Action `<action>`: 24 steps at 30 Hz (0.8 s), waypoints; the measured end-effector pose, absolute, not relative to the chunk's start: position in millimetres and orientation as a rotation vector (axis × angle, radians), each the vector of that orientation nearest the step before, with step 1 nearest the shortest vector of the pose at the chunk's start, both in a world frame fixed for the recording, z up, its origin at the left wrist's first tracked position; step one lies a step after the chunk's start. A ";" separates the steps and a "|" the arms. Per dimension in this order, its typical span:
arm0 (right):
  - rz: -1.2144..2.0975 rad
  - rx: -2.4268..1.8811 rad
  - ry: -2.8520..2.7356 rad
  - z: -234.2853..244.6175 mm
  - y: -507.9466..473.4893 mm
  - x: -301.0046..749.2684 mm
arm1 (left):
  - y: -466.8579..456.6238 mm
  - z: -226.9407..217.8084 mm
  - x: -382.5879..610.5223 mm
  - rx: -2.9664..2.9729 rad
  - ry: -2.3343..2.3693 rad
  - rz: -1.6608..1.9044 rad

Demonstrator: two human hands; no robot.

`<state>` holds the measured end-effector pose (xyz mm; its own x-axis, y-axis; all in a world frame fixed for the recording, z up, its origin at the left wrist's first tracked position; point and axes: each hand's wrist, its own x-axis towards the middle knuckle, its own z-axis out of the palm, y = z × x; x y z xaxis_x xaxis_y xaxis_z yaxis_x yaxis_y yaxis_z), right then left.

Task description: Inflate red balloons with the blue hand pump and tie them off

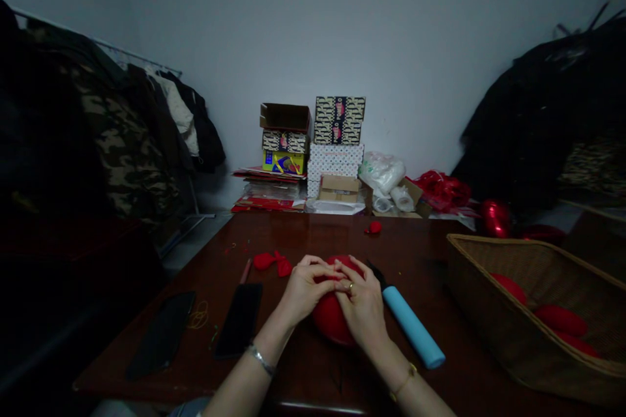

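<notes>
A round, inflated red balloon (328, 324) rests at the front middle of the table, between my hands. My left hand (304, 288) comes in from the left, its thumb and fingers pinched at the top of the balloon. From the right, my right hand (362, 310) meets it there, fingers closed on the same spot; a ring shows on one finger. The fingers cover the balloon's neck. Close by on the right lies a light-blue hand pump (413, 327) with a dark nozzle. Limp red balloons (265, 261) lie beyond my left hand.
Two dark, flat phone-like slabs (239, 320) and loose rubber bands (198, 316) lie at left on the brown table (303, 234). A wicker basket (482, 293) with several red balloons stands at right. Boxes (337, 159) are stacked behind; clothes hang on both sides.
</notes>
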<state>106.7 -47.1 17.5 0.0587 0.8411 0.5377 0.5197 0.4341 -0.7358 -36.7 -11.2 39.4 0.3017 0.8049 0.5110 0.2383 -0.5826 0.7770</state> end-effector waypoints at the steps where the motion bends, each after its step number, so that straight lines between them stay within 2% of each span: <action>1: 0.404 -1.209 -1.600 15.9 -46.6 109.1 | -11.7 37.9 -35.3 2.027 0.961 1.287; 11: 0.747 -1.004 -1.558 23.8 -41.6 143.0 | -13.1 39.8 -36.8 2.433 0.909 1.154; 18: 0.796 -0.937 -1.749 46.4 -32.9 144.6 | -16.8 49.5 -39.5 2.569 0.751 0.931; 24: 0.714 -0.968 -1.710 44.4 -34.3 146.5 | -11.2 47.1 -43.2 2.471 0.722 0.992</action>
<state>146.5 -34.3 44.4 -0.1759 0.8633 0.4730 0.2701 0.5044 -0.8201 -43.2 -11.2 47.1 0.6191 0.5859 0.5229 0.3174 -0.7958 0.5158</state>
